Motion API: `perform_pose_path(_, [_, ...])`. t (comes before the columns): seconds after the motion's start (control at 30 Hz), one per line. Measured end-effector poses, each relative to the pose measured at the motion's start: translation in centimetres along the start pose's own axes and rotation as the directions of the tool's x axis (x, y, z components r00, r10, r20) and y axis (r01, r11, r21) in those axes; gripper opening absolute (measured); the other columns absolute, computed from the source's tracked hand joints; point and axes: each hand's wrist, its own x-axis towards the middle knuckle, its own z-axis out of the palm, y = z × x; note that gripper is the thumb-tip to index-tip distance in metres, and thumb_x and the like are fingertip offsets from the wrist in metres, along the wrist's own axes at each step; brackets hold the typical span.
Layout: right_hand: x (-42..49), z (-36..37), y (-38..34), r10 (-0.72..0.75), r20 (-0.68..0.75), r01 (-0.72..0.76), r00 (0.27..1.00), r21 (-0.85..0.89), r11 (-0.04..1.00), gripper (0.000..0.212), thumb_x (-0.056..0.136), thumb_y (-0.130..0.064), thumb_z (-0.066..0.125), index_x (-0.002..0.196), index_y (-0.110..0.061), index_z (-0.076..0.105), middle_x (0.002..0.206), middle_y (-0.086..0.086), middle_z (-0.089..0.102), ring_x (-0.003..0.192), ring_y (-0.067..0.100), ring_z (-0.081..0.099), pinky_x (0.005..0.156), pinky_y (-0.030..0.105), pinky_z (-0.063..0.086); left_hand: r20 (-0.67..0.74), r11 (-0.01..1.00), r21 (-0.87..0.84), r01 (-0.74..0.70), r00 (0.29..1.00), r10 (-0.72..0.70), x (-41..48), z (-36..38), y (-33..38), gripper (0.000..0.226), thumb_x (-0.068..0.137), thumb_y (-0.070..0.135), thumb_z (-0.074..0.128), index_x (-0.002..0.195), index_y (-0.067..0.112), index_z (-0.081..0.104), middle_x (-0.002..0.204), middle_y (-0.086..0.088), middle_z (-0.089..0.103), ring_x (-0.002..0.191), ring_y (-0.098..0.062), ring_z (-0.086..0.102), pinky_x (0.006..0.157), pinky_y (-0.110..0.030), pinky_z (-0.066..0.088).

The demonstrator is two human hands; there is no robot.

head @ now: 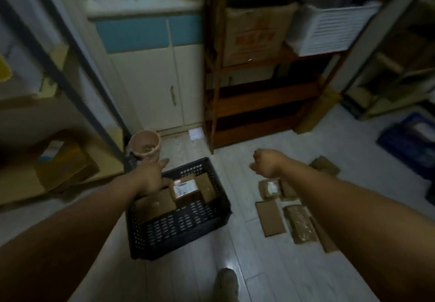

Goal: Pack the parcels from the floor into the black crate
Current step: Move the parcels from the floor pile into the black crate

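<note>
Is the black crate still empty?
No, the black crate already holds several brown parcels, including a labelled parcel.

The scene is dimly lit and tinted blue-green. A small bright glare is seen on the pale floor near the bottom centre. Soft motion blur is spread over everything. Straight lines are bowed toward the edges by the wide lens, and the corners are darkened.

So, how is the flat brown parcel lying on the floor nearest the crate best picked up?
The flat parcel lies flat on the floor, so probably come from above with the right hand and pinch its two long edges. Its left edge faces bare floor, leaving room for the fingers.
</note>
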Motion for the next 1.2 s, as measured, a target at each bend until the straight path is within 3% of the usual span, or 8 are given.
perform_pose_path(0.13, [-7.8,-2.4,5.4,0.118,-0.072,-0.113,0.99,0.066,0.991,0.044,0.1,-0.026,0.046,0.14,-0.008,0.044,0.144,0.013,0.044,0.128,0.03,0.045,0.104,0.036,0.038,-0.024,0.991,0.052,-0.12,0.992,0.122,-2.4,-3.4,7.2,0.078,0.09,0.051,0.05,0.151,0.025,0.01,0.16,-0.007,0.009,0.146,-0.029,0.014,0.117,-0.041,0.017])
perform_pose_path(0.33, [-16.2,-3.0,14.1,0.246,-0.13,-0.22,0.96,0.186,0.958,0.053,0.098,-0.039,0.047,0.144,-0.015,0.041,0.143,0.007,0.048,0.129,0.026,0.046,0.105,0.038,0.039,0.013,0.957,0.084,-0.279,0.96,0.279,-5.7,-4.5,18.4,0.077,0.09,0.048,0.051,0.151,0.023,0.012,0.16,-0.008,0.006,0.147,-0.029,0.01,0.119,-0.045,0.017])
perform_pose_path(0.47, [-20.1,-3.6,21.6,0.281,-0.177,-0.237,0.943,0.236,0.942,0.05,0.097,-0.038,0.049,0.142,-0.018,0.043,0.136,0.006,0.053,0.121,0.023,0.052,0.098,0.035,0.042,0.003,0.951,0.064,-0.301,0.953,0.302,-7.4,-3.9,26.9,0.074,0.091,0.047,0.05,0.151,0.025,0.013,0.16,-0.006,0.005,0.147,-0.029,0.007,0.119,-0.044,0.016])
perform_pose_path(0.67, [-23.1,-2.6,32.3,0.271,-0.109,-0.24,0.956,0.234,0.942,0.039,0.097,-0.033,0.05,0.134,-0.019,0.05,0.134,0.004,0.053,0.121,0.02,0.051,0.099,0.034,0.041,-0.004,0.955,0.021,-0.295,0.955,0.296,-8.3,0.1,36.8,0.071,0.093,0.045,0.049,0.15,0.024,0.015,0.16,-0.006,0.006,0.147,-0.028,0.007,0.119,-0.044,0.014])
perform_pose_path(0.9, [-18.5,-1.3,36.3,0.208,-0.037,-0.194,0.977,0.24,0.951,0.044,0.097,-0.034,0.048,0.136,-0.015,0.049,0.132,0.008,0.055,0.118,0.023,0.053,0.1,0.035,0.043,0.107,0.974,-0.028,-0.226,0.968,0.228,-6.3,3.8,39.7,0.073,0.093,0.046,0.049,0.151,0.022,0.012,0.16,-0.007,0.006,0.147,-0.027,0.01,0.12,-0.041,0.015])
perform_pose_path(1.03, [-13.1,0.1,36.4,0.181,0.032,-0.182,0.983,0.303,0.935,0.04,0.097,-0.031,0.049,0.133,-0.013,0.05,0.123,0.009,0.059,0.106,0.021,0.059,0.076,0.025,0.049,0.145,0.978,-0.119,-0.169,0.972,0.186,-2.7,4.9,38.7,0.074,0.093,0.044,0.049,0.151,0.02,0.011,0.16,-0.007,0.007,0.147,-0.026,0.012,0.12,-0.038,0.015])
perform_pose_path(1.13, [-8.2,1.8,36.6,0.149,0.044,-0.155,0.988,0.277,0.948,0.047,0.095,-0.03,0.052,0.138,-0.013,0.045,0.13,0.01,0.056,0.113,0.023,0.056,0.09,0.028,0.048,0.171,0.96,-0.26,-0.106,0.973,0.154,0.6,6.3,38.0,0.072,0.095,0.04,0.049,0.152,0.018,0.011,0.159,-0.006,0.011,0.145,-0.024,0.017,0.117,-0.034,0.018])
perform_pose_path(1.2, [-4.3,3.7,36.8,0.096,0.055,-0.109,0.994,0.304,0.946,0.048,0.096,-0.031,0.051,0.14,-0.013,0.043,0.132,0.011,0.056,0.111,0.021,0.056,0.09,0.025,0.045,0.186,0.94,-0.337,-0.046,0.976,0.115,3.1,8.2,37.8,0.071,0.095,0.04,0.048,0.152,0.019,0.011,0.159,-0.007,0.014,0.145,-0.024,0.02,0.116,-0.033,0.019])
